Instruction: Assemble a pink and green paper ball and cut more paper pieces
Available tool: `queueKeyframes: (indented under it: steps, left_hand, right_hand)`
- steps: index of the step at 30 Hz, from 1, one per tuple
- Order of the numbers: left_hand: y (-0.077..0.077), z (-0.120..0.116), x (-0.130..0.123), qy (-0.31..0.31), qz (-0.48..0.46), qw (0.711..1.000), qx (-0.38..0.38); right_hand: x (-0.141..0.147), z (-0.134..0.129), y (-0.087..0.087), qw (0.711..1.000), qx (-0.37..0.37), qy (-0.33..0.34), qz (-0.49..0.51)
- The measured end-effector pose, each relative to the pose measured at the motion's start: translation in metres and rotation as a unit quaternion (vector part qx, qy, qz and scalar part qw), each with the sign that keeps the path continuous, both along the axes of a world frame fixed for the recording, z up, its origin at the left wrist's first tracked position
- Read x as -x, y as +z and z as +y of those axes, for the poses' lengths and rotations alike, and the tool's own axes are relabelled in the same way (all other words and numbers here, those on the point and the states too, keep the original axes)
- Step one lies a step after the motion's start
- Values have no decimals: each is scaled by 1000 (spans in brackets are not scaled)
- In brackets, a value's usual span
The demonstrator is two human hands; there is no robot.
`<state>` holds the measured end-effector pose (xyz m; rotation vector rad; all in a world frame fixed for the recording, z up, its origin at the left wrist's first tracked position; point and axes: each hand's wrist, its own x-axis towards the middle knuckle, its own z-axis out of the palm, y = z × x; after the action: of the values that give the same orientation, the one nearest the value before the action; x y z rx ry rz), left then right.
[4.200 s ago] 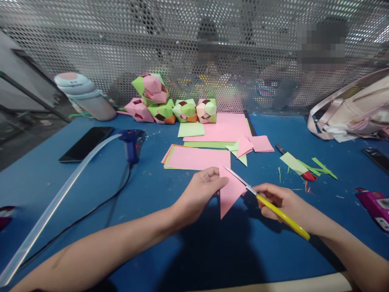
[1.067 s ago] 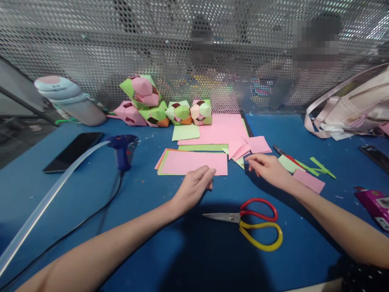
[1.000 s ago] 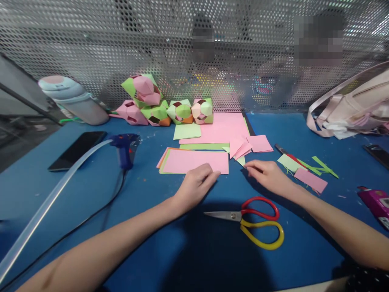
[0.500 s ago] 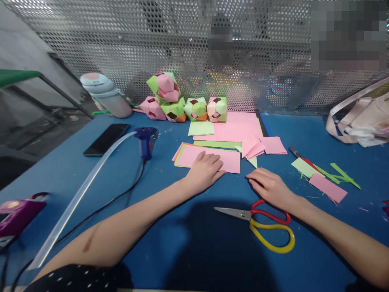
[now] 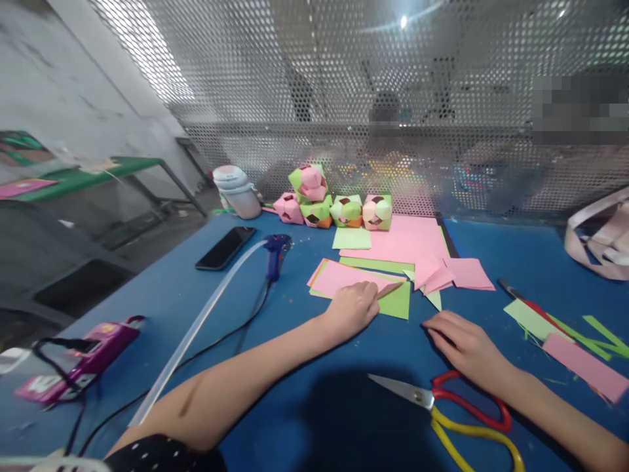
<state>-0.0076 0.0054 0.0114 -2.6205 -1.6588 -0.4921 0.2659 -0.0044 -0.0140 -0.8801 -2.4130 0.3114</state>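
My left hand is closed on the near right part of a pink paper sheet. That edge of the sheet curls up from the stack, and a green sheet lies bare below it. My right hand rests on the blue table with its fingers curled. A small dark tip shows at its fingertips; whether it holds anything is hidden. Close below that hand lie scissors with one red and one yellow handle, their blades together and pointing left.
Folded paper balls stand at the back before a perforated metal screen. Pink sheets and paper scraps lie beyond and to the right. Leftward are a blue glue gun with its stick, a phone, a bottle and a purple box.
My left hand has gone from lying flat on the stack to gripping the pink sheet and lifting its right edge. The view has shifted left and up. My right hand stays near the scissors.
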Motion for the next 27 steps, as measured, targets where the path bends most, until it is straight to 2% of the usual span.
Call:
queueKeyframes:
  steps: [8, 13, 16, 18, 20, 22, 24, 27]
  left_hand:
    - [-3, 2, 1, -16, -26, 997, -77]
    - [-10, 4, 2, -42, -60, 986, -149]
    - [-13, 2, 2, -57, -82, 979, -180]
    - [-12, -4, 0, -93, -99, 968, -211]
    - [-10, -13, -3, -160, -103, 947, -258]
    - [-6, -22, -9, -236, -79, 924, -290]
    - [-1, -31, -14, -296, -49, 907, -297]
    - [4, -38, -21, -339, -32, 884, -321]
  right_hand:
    - [1, 12, -6, 999, -42, 19, -21]
    - [-4, 29, -17, 995, -66, -59, -38]
    - [-7, 30, -15, 996, -46, -78, -7]
    - [-5, 23, -6, 997, 8, -73, 33]
    - [1, 13, 9, 989, 116, -61, 74]
    - [9, 0, 25, 961, 249, -50, 106]
    - [16, -10, 38, 930, 338, -54, 132]
    - [22, -16, 43, 914, 366, -86, 151]
